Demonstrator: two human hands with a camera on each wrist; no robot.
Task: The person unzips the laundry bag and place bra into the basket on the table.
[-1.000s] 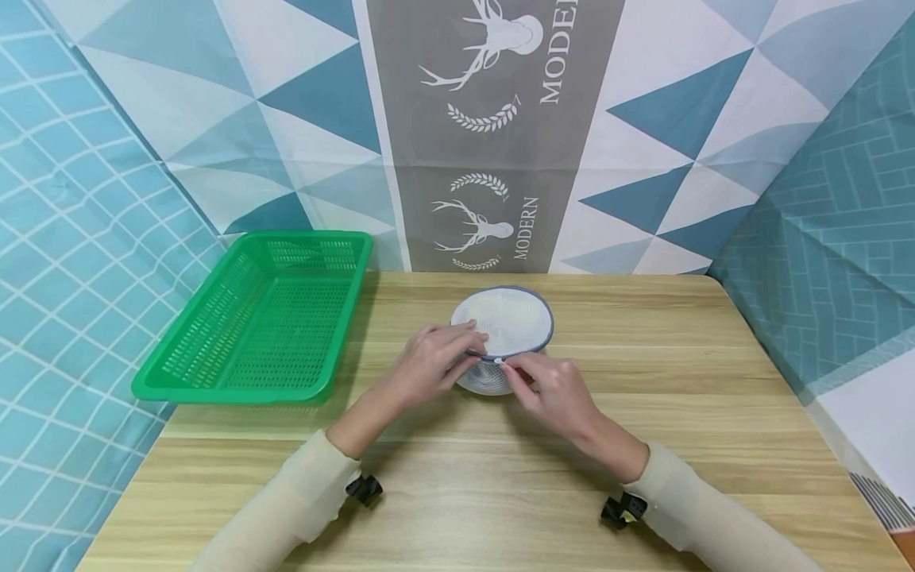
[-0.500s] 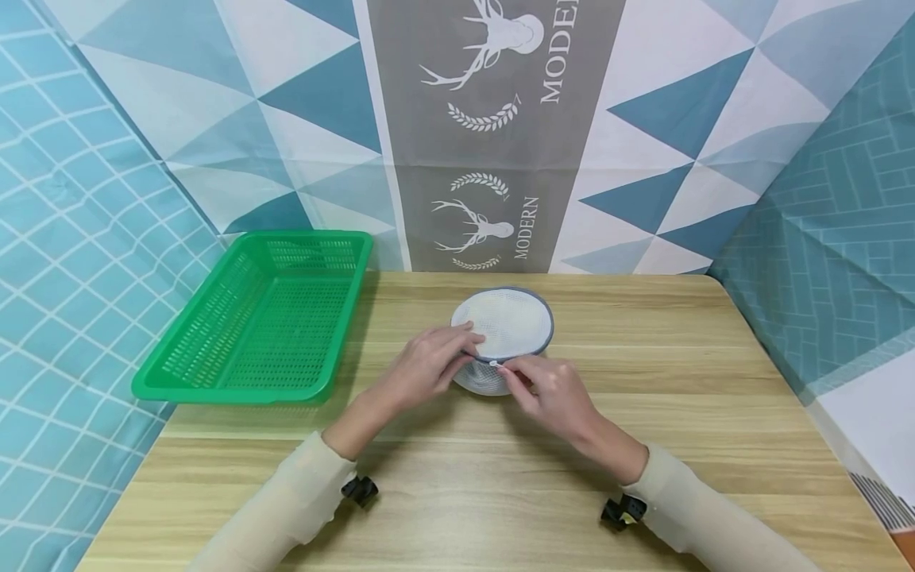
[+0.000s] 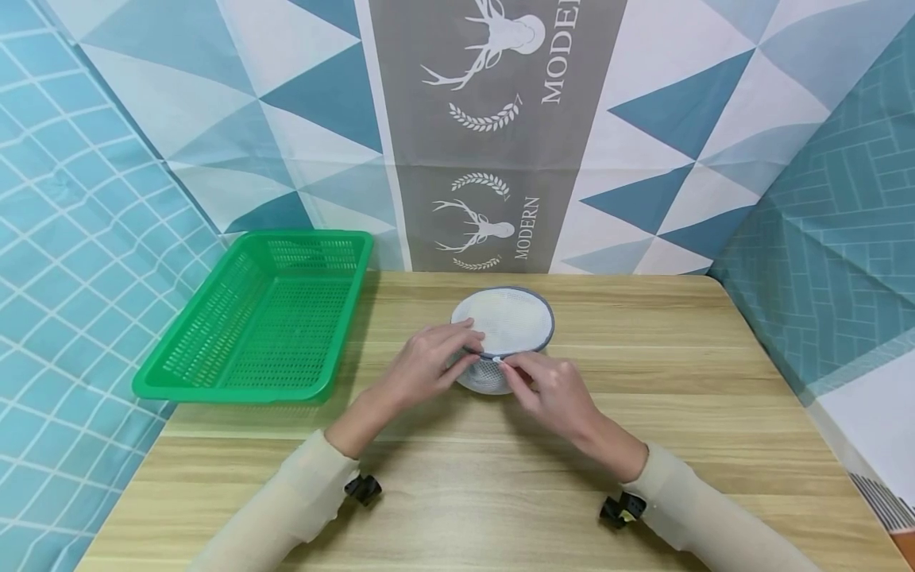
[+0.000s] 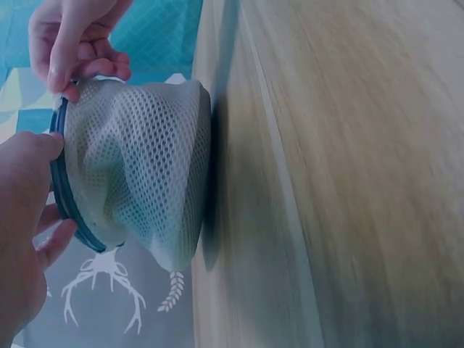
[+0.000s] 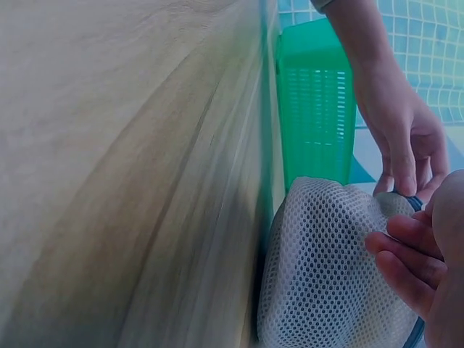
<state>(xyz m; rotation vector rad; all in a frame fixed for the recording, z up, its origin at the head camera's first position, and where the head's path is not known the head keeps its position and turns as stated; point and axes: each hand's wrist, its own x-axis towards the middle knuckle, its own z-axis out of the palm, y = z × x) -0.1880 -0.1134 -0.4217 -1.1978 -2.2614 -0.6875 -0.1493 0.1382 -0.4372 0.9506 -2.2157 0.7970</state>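
Note:
A white mesh laundry bag stands on the table, its round lid facing up and edged by a blue-grey zipper rim. At the rim's near left, my left hand pinches the edge between thumb and fingers, some fingertips lying on the lid. Just to the right, my right hand pinches the small white zipper pull at the front of the rim. In the left wrist view, the soft mesh side has creases. The right wrist view shows the bag's side below both hands; the pull is hidden there.
A green perforated plastic basket stands at the table's back left, with nothing seen inside. The wooden table meets a patterned wall covering behind the bag. Small black devices sit on both wrists.
Both hands stay at the bag's front rim. The zipper pull and rim shift slightly left and down, then back right and up, with the right hand still pinching the pull.

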